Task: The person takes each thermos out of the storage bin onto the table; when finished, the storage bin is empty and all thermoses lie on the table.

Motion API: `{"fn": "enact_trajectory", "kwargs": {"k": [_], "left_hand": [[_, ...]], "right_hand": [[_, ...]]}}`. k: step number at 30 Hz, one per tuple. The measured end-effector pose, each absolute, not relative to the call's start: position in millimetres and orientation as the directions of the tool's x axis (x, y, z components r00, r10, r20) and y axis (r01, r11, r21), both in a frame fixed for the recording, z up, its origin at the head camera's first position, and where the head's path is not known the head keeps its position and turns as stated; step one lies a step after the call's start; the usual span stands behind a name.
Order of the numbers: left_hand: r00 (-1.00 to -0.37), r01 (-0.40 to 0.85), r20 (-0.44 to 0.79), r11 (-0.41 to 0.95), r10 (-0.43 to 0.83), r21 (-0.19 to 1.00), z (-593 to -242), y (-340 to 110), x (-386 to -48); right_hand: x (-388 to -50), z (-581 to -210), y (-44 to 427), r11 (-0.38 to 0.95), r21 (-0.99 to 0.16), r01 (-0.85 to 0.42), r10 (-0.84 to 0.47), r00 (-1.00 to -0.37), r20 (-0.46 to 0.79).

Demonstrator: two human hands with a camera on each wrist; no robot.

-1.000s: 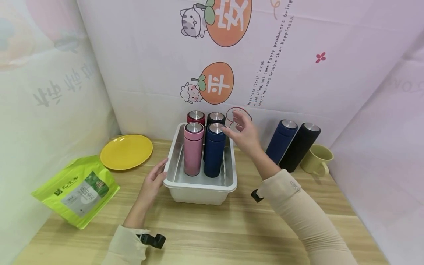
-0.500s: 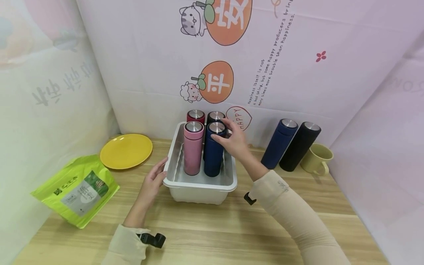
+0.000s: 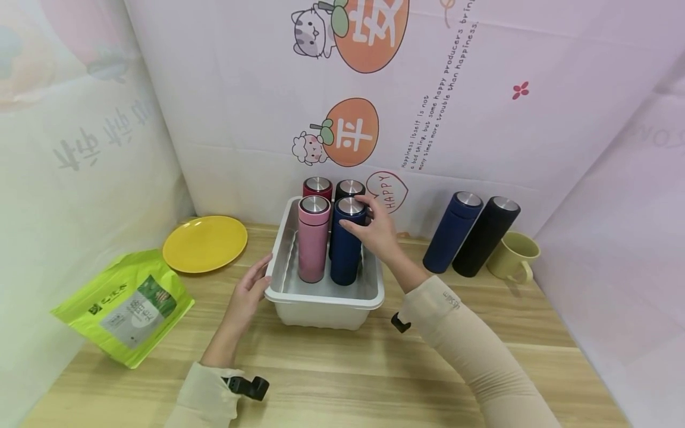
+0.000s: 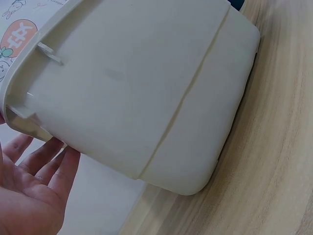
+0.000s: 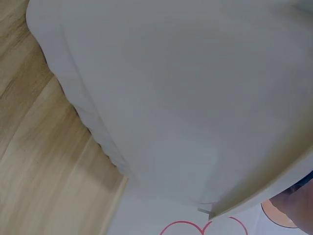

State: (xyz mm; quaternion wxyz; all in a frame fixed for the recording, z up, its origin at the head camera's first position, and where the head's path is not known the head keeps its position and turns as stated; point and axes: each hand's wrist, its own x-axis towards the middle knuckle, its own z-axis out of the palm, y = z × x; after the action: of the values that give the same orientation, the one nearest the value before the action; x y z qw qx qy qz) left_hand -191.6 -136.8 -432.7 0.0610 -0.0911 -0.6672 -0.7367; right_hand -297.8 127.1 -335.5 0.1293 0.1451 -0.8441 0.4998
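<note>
A white plastic tub [image 3: 323, 300] holds several upright thermos flasks: a pink one [image 3: 313, 249], a dark blue one [image 3: 345, 252], a red one [image 3: 317, 185] and a black one [image 3: 350, 188] behind. My right hand [image 3: 378, 232] grips the dark blue flask near its silver-topped lid, thumb in front and fingers at the far side. At the tub's left rim is my left hand [image 3: 250, 291], holding it. The left wrist view shows the fingers [image 4: 61, 178] under that rim, against the outer wall. The right wrist view mostly shows the tub's side [image 5: 161, 98], with little of the hand.
Another blue flask [image 3: 452, 235] and a black flask [image 3: 486, 238] lean against the back wall at right, by a yellow-green mug [image 3: 512, 257]. A yellow plate [image 3: 204, 244] and a green pouch [image 3: 128, 309] are at left. Fabric walls enclose the wooden table [image 3: 332, 374].
My right hand has come left and down from beside the dark blue flask and taken hold of its top. The left hand stays at the tub's rim.
</note>
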Motion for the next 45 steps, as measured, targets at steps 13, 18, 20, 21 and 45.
{"fn": "enact_trajectory", "kwargs": {"k": [13,18,20,21,45], "left_hand": [[-0.973,0.222,0.227,-0.112,0.033,0.969,-433.1,-136.4,-192.0],[-0.972,0.226,0.231,-0.121,0.032,0.967,-432.8,-136.3,-192.1],[-0.972,0.226,0.232,-0.127,0.029,0.966,-433.3,-136.5,-192.3],[-0.972,0.227,0.232,-0.127,0.029,0.966,-433.1,-136.5,-192.2],[-0.976,0.211,0.215,-0.108,0.025,0.972,-431.9,-136.2,-190.5]], "right_hand": [[-295.6,-333.4,128.5,0.433,-0.830,-0.352,-0.064,-0.930,0.361],[-290.9,-321.4,131.8,0.427,-0.831,-0.357,-0.055,-0.927,0.370],[-288.1,-314.3,133.5,0.431,-0.825,-0.367,-0.063,-0.924,0.378],[-286.6,-310.7,134.4,0.432,-0.821,-0.373,-0.070,-0.921,0.382],[-258.4,-206.6,181.1,0.305,-0.866,-0.397,0.012,-0.908,0.420]]}}
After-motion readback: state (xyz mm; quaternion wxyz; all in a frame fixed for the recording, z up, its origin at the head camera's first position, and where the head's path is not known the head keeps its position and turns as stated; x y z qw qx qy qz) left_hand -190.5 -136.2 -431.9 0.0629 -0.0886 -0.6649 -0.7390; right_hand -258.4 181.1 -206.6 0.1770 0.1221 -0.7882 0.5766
